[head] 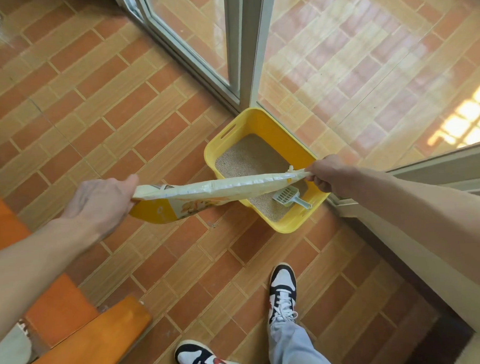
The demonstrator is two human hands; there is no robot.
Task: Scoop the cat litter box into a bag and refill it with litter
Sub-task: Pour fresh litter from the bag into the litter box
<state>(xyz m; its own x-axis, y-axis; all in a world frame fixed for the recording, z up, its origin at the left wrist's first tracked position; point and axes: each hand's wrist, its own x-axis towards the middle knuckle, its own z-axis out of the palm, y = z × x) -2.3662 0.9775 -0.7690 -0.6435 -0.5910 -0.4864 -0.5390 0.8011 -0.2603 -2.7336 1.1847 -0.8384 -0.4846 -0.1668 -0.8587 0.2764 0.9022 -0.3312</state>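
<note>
We hold the litter bag [206, 192] at both ends. Our left hand [103, 203] curls its fingers around the bag's bottom end, thumb laid along the top edge. Our right hand [324, 173] pinches the sealed top seam at the far corner, fingers closed tightly on it. Between the two hands the bag hangs roughly level, stretched lengthwise in the air.

The right end of the bag sits over the near part of the litter box [261, 121], a yellow tub on the tiled floor [100, 113] against the glass door frame [252, 48]. The box already holds a layer of litter, and the scoop [289, 196] lies on that litter by the near wall, partly under the bag.

We judge the step in hand to be the refill. Whether the top seam is already open, we cannot tell. To pour well:

1. Take the scoop out first, or aim away from it, so that it is not buried.
2. Keep the mouth low and well inside the box walls.
3. Raise the left hand gradually, so the litter runs towards the right hand.
4. Keep the right hand's grip firm; a slack corner may spill litter onto the floor.
</note>
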